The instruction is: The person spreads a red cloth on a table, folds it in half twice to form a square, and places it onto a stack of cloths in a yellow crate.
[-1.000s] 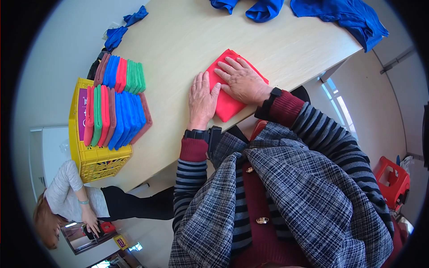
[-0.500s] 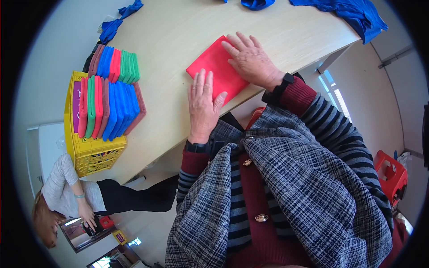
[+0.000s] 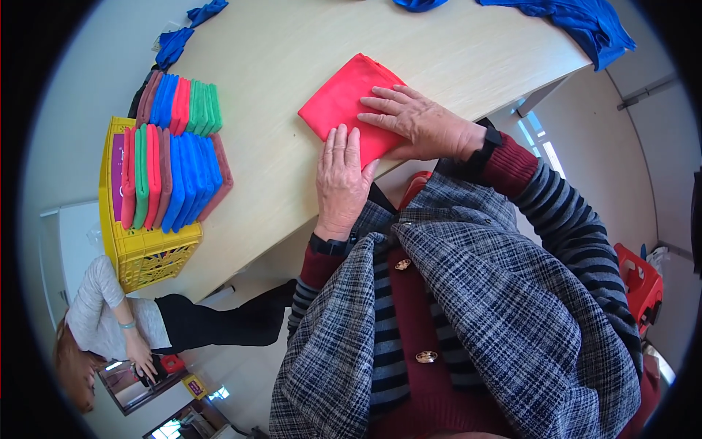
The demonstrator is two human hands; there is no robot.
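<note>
A folded red cloth (image 3: 340, 95) lies flat near the table's front edge, one corner pointing away from me. My left hand (image 3: 341, 172) rests on its near left part, fingers stretched out and close together. Across its right side lies my right hand (image 3: 424, 124), flat with the fingers spread and pointing left. Part of the cloth is hidden beneath both hands. Neither hand grips anything.
On the left, a yellow plastic crate (image 3: 150, 256) holds folded red, green, brown and blue cloths (image 3: 175, 179) standing in two rows. Blue fabric (image 3: 567, 22) hangs over the table's (image 3: 256, 146) far right corner. A person (image 3: 124, 314) in a grey top is at lower left.
My right hand has slid down toward me and turned so its fingers point left. My left hand has shifted slightly right and nearer. The cloth's far corner is more exposed.
</note>
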